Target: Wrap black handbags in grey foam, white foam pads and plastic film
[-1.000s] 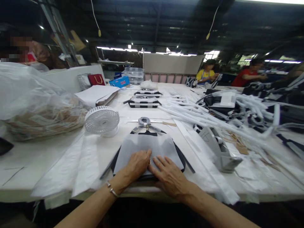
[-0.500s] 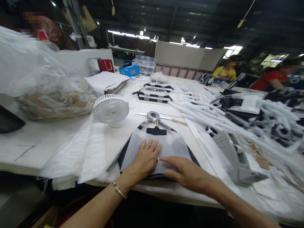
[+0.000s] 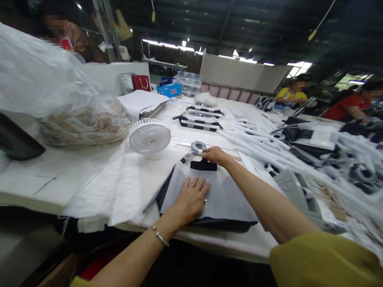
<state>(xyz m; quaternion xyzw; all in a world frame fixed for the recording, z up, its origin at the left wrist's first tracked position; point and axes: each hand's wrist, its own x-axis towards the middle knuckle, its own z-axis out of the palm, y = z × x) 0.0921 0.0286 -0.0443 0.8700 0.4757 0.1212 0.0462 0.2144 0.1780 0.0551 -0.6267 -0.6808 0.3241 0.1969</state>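
A black bag (image 3: 230, 203) lies flat at the table's front edge, its face covered by a pale translucent sheet. My left hand (image 3: 194, 196) rests on that sheet with its fingers spread; a small gold-coloured metal piece shows beside it. At the bag's far edge, my right hand (image 3: 216, 154) pinches the top of the black flap tab (image 3: 204, 165), where its metal clasp is mostly covered by the fingers. Just behind the right hand sits a wrapped, coiled strap (image 3: 198, 147).
A white fan (image 3: 150, 137) stands left of the bag. A filled plastic bag (image 3: 80, 123) takes up the far left. Two more wrapped bags (image 3: 200, 121) lie further back. A grey tape dispenser (image 3: 295, 195) and wrapped straps crowd the right. Co-workers sit at the back right.
My right hand has moved from beside my left hand, near the bag's front, forward to the black tab and closed on it. My left hand stays on the sheet. The view has shifted slightly.
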